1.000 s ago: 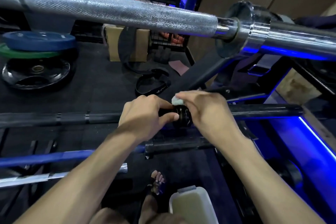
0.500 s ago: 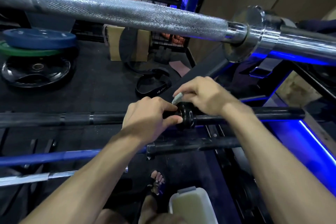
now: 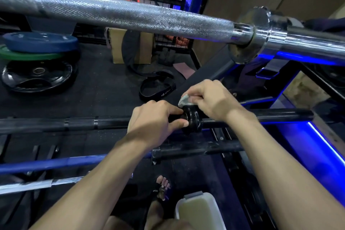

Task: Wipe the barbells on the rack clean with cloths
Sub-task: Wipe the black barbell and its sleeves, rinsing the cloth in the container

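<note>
A stack of blue, green and black round weight plates (image 3: 38, 61) lies on the dark floor at far left. Your left hand (image 3: 155, 121) curls round the black steel barbell (image 3: 82, 123) on its rack, thumb against the bar's thick black collar (image 3: 192, 119). Just beside it, your right hand (image 3: 211, 99) pinches a small grey-white cloth (image 3: 183, 100) onto the collar's top. Above both runs a knurled chrome barbell (image 3: 130, 15), crossing the frame.

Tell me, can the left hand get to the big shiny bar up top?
Probably yes. The left hand grips the black bar, and only open air shows between it and the shiny bar above.
</note>
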`<action>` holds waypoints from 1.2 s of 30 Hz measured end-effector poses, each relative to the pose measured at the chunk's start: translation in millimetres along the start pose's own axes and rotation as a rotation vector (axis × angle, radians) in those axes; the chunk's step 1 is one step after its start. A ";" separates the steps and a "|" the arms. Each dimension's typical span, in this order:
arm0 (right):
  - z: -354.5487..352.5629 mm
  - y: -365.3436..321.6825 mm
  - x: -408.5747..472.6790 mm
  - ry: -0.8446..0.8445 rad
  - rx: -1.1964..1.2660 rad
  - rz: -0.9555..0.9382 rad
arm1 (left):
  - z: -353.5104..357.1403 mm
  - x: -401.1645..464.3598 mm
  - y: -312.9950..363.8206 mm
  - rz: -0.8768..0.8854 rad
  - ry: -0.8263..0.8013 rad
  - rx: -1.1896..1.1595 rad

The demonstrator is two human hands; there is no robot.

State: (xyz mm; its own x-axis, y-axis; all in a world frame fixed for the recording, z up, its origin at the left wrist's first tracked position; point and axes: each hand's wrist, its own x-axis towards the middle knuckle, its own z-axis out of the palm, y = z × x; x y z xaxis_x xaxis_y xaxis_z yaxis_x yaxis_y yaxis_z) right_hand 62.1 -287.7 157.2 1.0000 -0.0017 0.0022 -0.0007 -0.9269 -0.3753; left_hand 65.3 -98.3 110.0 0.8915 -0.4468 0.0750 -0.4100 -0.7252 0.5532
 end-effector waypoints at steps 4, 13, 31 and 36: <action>-7.2 8.7 -15.9 0.081 0.097 -0.098 | -0.3 0.3 -3.1 0.016 -0.006 0.011; 24.5 8.5 -73.0 0.375 0.012 -0.291 | -1.2 0.5 -1.2 0.002 -0.023 0.040; 31.1 4.8 -69.9 0.373 0.151 -0.232 | -2.1 2.2 -1.1 0.005 -0.030 0.047; 51.2 12.4 -107.0 0.444 0.184 -0.283 | -3.0 1.7 1.7 0.030 -0.037 0.029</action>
State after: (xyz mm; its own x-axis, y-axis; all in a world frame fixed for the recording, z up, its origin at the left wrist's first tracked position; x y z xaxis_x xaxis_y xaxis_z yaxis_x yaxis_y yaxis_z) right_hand -44.8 -279.8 104.9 0.8640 0.0427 0.5016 0.3077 -0.8334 -0.4590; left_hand 66.7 -98.7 113.5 0.8710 -0.4877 0.0600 -0.4426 -0.7257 0.5268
